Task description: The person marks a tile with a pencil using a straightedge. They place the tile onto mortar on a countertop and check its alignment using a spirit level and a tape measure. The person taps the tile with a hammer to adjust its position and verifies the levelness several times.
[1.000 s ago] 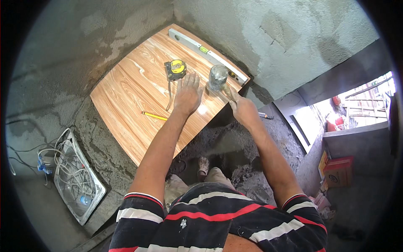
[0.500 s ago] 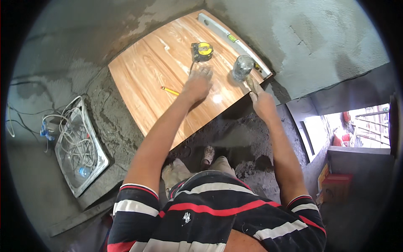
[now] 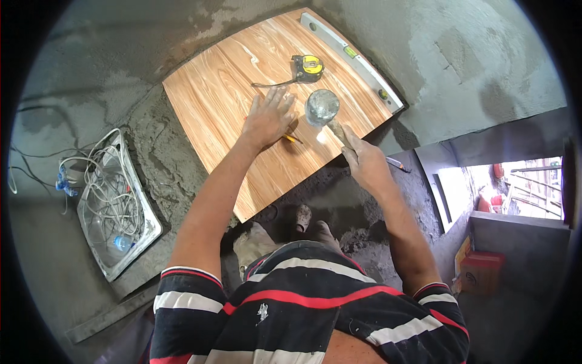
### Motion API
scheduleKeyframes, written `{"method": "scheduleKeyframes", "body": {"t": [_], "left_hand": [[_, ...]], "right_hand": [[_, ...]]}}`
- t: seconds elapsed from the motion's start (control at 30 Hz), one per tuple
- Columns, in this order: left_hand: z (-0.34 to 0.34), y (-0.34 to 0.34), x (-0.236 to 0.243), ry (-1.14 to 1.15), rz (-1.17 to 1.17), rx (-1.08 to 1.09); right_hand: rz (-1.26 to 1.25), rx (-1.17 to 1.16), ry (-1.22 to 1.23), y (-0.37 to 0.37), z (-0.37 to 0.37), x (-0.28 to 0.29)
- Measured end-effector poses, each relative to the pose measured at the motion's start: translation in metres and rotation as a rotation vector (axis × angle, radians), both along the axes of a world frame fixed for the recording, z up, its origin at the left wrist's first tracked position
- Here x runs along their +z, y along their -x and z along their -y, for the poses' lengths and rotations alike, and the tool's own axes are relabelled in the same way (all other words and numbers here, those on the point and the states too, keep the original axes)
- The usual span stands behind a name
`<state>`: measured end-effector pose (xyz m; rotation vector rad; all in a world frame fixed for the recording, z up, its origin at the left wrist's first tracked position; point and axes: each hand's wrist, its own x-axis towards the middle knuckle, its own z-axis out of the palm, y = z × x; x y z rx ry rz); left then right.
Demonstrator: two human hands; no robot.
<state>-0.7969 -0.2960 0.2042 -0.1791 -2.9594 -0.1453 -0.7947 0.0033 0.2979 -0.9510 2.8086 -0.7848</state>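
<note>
A large glossy tile (image 3: 209,100) with a wood-grain pattern lies before me. My left hand (image 3: 268,117) is spread on its surface, and a yellow pencil (image 3: 293,139) pokes out from beside the palm. My right hand (image 3: 367,162) is wrapped around the handle of a mallet (image 3: 322,108). Its grey, smeared, rounded head is over the tile, right of my left hand; whether it touches the tile I cannot tell. Beyond the hands lies a yellow and black tape measure (image 3: 310,67) with a dark strap. A spirit level (image 3: 356,60) lies along the tile's right-hand edge.
Rough mortar (image 3: 154,161) borders the tile on the left. Farther left, a dirty basin (image 3: 154,230) holds tangled cables (image 3: 112,206) and a plastic bottle (image 3: 123,243). Plastered walls (image 3: 461,54) rise behind and right. A red box (image 3: 482,271) stands at the lower right, below a bright opening.
The mallet has moved left, from near the level toward the tile's middle. My left hand has shifted left and spread its fingers. The tape measure's strap now points left.
</note>
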Motion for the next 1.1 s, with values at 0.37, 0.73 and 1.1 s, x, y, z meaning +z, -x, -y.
{"method": "scheduleKeyframes", "body": {"t": [0.37,0.73,1.1], "left_hand": [[0.001,0.004,-0.006,-0.019,-0.004,-0.015],[-0.003,0.006,0.001,-0.041,0.008,-0.013],[0.025,-0.014,0.023,-0.275,0.119,-0.068]], "right_hand": [[0.117,-0.083,-0.052,-0.007,0.001,-0.002],[0.110,-0.099,-0.005,-0.012,-0.014,-0.015],[0.051,-0.626,0.282,-0.122,-0.079,-0.065]]}}
